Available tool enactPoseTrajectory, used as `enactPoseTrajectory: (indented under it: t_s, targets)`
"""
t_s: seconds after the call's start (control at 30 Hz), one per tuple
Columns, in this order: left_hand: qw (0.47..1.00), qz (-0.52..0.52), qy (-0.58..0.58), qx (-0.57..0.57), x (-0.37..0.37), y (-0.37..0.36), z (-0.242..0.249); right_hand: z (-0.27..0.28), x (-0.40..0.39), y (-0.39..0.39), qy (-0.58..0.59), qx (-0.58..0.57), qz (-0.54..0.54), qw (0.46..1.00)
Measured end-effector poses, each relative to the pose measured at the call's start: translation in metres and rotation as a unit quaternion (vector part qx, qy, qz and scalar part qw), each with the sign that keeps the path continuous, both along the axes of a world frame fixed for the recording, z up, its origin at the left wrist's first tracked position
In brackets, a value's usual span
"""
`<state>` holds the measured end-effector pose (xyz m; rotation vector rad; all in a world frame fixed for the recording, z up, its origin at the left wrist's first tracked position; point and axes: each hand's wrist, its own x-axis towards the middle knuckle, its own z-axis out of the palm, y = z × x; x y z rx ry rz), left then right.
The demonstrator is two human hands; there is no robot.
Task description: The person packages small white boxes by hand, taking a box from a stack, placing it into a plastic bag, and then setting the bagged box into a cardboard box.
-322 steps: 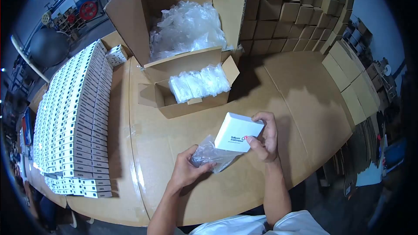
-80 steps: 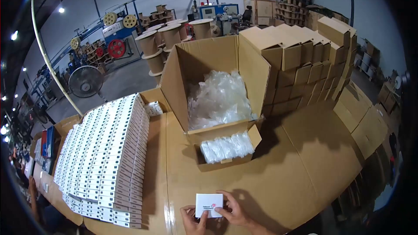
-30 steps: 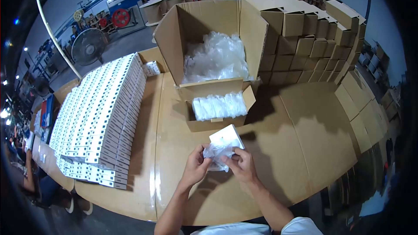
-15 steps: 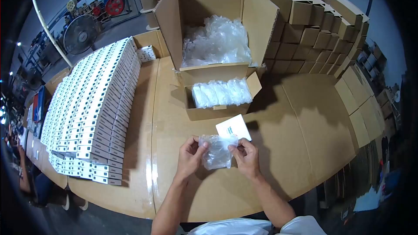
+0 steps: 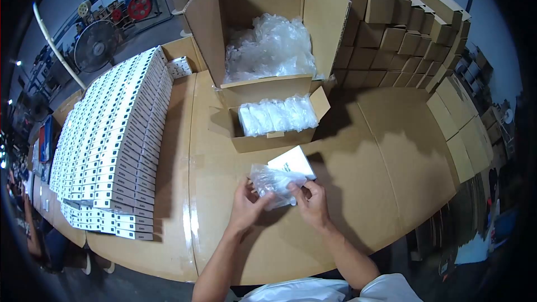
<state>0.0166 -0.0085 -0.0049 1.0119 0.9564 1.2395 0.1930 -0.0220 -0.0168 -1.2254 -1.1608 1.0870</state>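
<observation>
Head view, the only one: got a clear plastic bag (image 5: 269,182) at lower centre of frame, crumpled, held up between two hands. Pinching its lower left part with left hand (image 5: 246,204), thumb pressed over film, gap nearly closed, fingers partly hidden behind. Pinching its right edge with right hand (image 5: 313,201), thumb and fingertips together on film. Can't tell how firm either pinch is, or where to place the bag's mouth. See white box (image 5: 293,162) just above and right of bag, centre of frame, flat on cardboard-covered table (image 5: 358,190), near edge overlapped by film in this view; can't tell if touching. Can't read its small print. Straight above that, see small open carton (image 5: 274,144) with a row of plastic-wrapped packs (image 5: 279,116) inside. Behind it, upper centre, see large open carton (image 5: 202,28) with a heap of loose clear plastic (image 5: 271,50). Along left side of frame, see big stack of white boxes (image 5: 112,145), plus small white group (image 5: 180,67) by its upper right end. At upper right, see piled brown cartons (image 5: 386,39). At far left edge, see another person's arm (image 5: 32,226), dim and blurred
</observation>
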Motion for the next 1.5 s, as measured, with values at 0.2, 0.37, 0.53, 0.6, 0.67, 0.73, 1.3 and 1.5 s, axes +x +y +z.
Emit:
enactPoseTrajectory:
  t_s: [0.2, 0.37, 0.53, 0.6, 0.67, 0.73, 1.3, 1.5]
  targets:
    - [0.998, -0.006, 0.060, -0.020, 0.005, -0.002, -0.009, -0.020, 0.002, 0.005, 0.002, 0.075, 0.012, 0.997]
    - [0.997, 0.018, 0.058, -0.041, -0.005, 0.002, -0.012, 0.005, 0.006, 0.001, -0.099, 0.037, 0.040, 0.994]
    - [0.997, -0.024, 0.069, -0.020, -0.009, 0.002, 0.005, 0.009, 0.005, 0.001, -0.068, 0.043, 0.028, 0.996]
    - [0.991, -0.060, 0.105, -0.054, -0.013, -0.001, 0.006, 0.010, 0.000, 0.002, -0.016, 0.082, 0.028, 0.996]
    - [0.991, -0.067, 0.100, -0.050, -0.015, 0.000, 0.000, 0.007, 0.003, 0.004, -0.006, 0.077, 0.032, 0.997]
    - [0.994, -0.060, 0.087, -0.020, -0.014, 0.000, -0.001, -0.003, 0.012, 0.004, -0.037, 0.022, 0.040, 0.998]
    - [0.987, -0.070, 0.141, 0.017, -0.008, -0.002, 0.007, 0.002, 0.019, 0.001, -0.045, 0.044, 0.075, 0.995]
    - [0.986, -0.103, 0.125, -0.030, -0.002, -0.003, 0.014, 0.016, 0.018, 0.000, 0.080, 0.048, 0.043, 0.995]
